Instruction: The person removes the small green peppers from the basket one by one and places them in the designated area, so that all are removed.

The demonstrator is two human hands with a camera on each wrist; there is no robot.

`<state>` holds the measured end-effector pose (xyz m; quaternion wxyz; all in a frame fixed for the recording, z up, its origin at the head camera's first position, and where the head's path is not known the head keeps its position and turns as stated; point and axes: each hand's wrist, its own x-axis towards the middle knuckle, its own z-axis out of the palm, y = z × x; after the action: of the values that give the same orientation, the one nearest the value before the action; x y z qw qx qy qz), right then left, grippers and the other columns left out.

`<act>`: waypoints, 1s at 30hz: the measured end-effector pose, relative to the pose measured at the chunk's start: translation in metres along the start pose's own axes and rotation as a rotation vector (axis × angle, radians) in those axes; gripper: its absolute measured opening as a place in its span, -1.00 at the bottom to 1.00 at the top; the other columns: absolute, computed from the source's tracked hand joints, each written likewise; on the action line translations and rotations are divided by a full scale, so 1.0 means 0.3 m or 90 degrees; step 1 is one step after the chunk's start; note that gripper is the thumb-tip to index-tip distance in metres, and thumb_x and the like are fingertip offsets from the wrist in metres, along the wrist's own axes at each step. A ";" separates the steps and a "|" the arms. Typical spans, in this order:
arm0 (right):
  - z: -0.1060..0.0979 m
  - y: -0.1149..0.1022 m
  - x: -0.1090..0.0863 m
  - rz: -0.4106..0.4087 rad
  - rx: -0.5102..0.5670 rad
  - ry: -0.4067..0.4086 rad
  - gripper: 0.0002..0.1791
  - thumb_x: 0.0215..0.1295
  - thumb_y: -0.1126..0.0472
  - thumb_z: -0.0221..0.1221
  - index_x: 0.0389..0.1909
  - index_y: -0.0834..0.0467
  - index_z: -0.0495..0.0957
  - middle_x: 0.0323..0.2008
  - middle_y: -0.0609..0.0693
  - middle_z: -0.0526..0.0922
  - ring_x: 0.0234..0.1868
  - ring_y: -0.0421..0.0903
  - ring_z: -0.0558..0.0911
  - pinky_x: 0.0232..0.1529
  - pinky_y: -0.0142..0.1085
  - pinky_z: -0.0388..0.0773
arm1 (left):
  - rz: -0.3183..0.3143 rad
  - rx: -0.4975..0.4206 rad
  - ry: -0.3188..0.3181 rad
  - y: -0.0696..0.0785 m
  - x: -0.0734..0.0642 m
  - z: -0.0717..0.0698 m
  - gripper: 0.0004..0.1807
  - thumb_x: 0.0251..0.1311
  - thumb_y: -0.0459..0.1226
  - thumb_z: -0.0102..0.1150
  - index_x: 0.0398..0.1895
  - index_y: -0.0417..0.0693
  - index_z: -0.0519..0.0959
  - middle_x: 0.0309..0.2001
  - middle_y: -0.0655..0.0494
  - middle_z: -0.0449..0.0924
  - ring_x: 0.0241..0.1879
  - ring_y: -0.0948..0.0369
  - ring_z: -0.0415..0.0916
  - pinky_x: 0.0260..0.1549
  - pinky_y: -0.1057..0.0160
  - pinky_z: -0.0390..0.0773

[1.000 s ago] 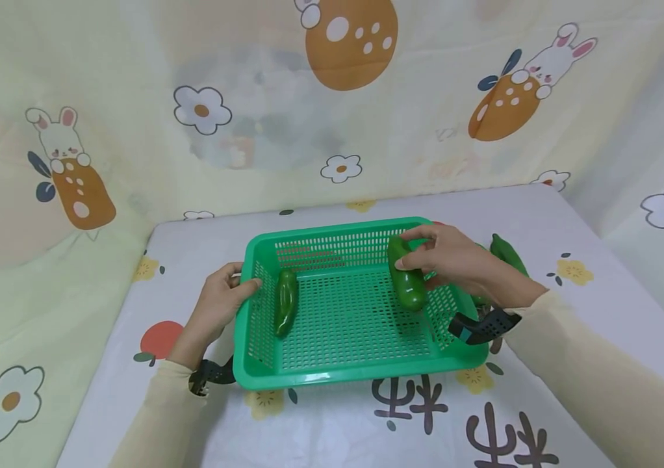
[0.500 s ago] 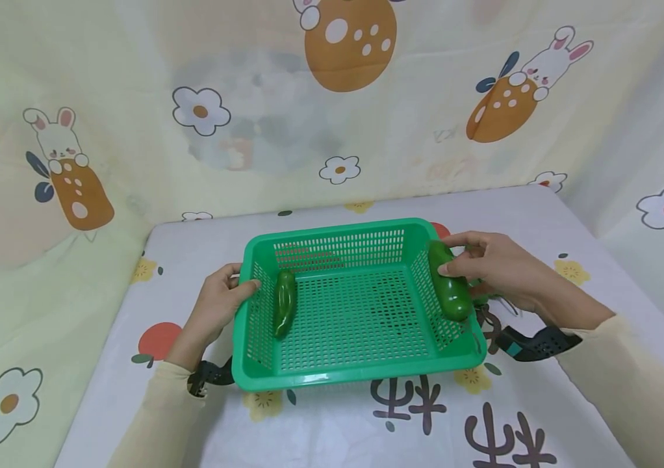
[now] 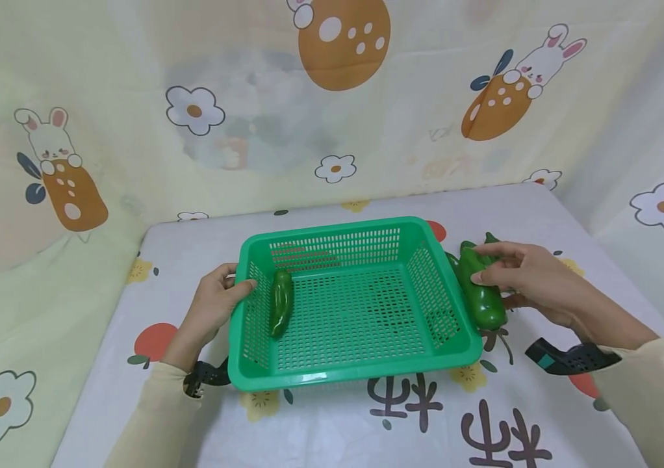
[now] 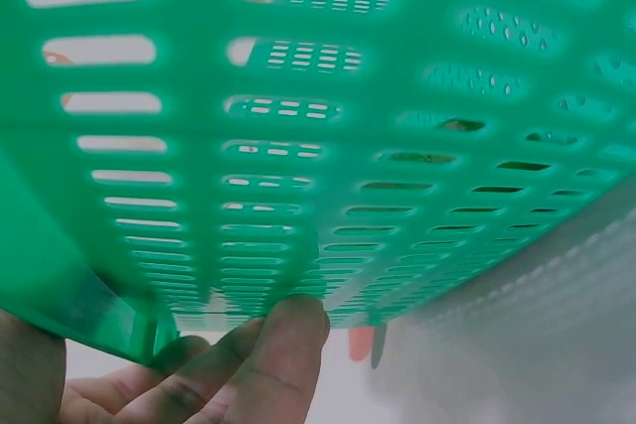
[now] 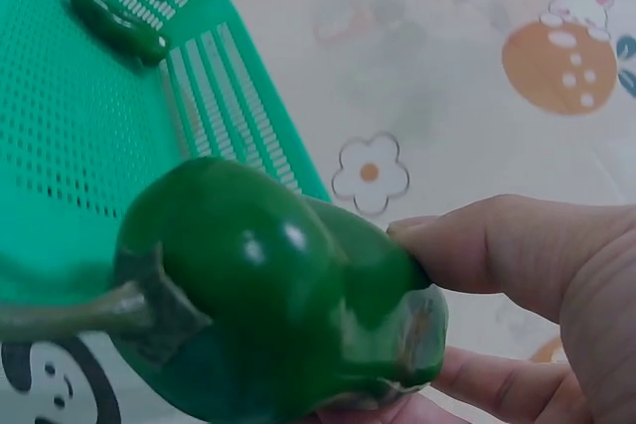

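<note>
1. Farthest left on my screen, the left hand pinches the left wall of the green basket, the thumb over the rim and the other fingers outside. In the last second this grip has not changed, so I judge it steadies the basket.

2. Next to the right, the slim green pepper lies inside the basket along its left wall. It has also stayed there.

3. The basket stands on the bench, which is covered with a printed cloth. On its right half I see only the bare slotted floor now; one second ago the large pepper was above this part.

4. Here is the main change: the large green pepper has passed over the right wall and is now outside, just beside the right rim. I judge it is clear of the basket but not yet released. Whether it touches the rim or the bench, I cannot tell.

5. The right hand has travelled right together with it, and pinches the large pepper between thumb and fingers.

6. Under and behind this hand, on the far right part of the bench, other green vegetables lie close together, mostly hidden; I cannot count them.
</note>
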<state>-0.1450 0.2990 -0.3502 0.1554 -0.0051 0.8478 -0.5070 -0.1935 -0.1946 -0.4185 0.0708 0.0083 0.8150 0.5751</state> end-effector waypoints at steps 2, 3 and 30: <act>-0.008 0.022 -0.004 0.004 0.000 0.004 -0.19 0.51 0.13 0.21 0.57 0.39 0.08 0.12 0.39 0.50 -0.09 0.05 0.71 -0.13 -0.10 0.80 | 0.000 -0.001 -0.001 0.000 0.000 0.000 -0.51 0.43 -0.30 0.18 0.34 -0.35 0.42 -0.01 -0.37 0.68 -0.28 0.04 0.79 -0.32 0.12 0.83; -0.012 0.033 -0.005 0.008 -0.001 0.006 -0.19 0.51 0.13 0.20 0.57 0.39 0.07 0.10 0.39 0.51 -0.10 0.04 0.72 -0.13 -0.10 0.81 | 0.000 -0.001 -0.001 -0.001 0.000 0.001 -0.51 0.44 -0.30 0.18 0.34 -0.35 0.42 -0.01 -0.37 0.68 -0.28 0.04 0.80 -0.32 0.13 0.83; 0.087 0.262 -0.006 0.091 -0.030 0.008 -0.18 0.42 0.20 0.26 0.53 0.44 0.11 -0.13 0.15 0.65 -0.23 -0.02 0.72 -0.16 -0.07 0.82 | 0.007 0.003 0.001 -0.001 0.002 0.001 -0.50 0.43 -0.32 0.17 0.35 -0.38 0.40 -0.02 -0.40 0.68 -0.31 0.01 0.80 -0.35 0.13 0.82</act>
<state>-0.1246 0.3152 -0.4288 0.1854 0.0549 0.8587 -0.4746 -0.1940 -0.1942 -0.4191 0.0672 0.0125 0.8161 0.5739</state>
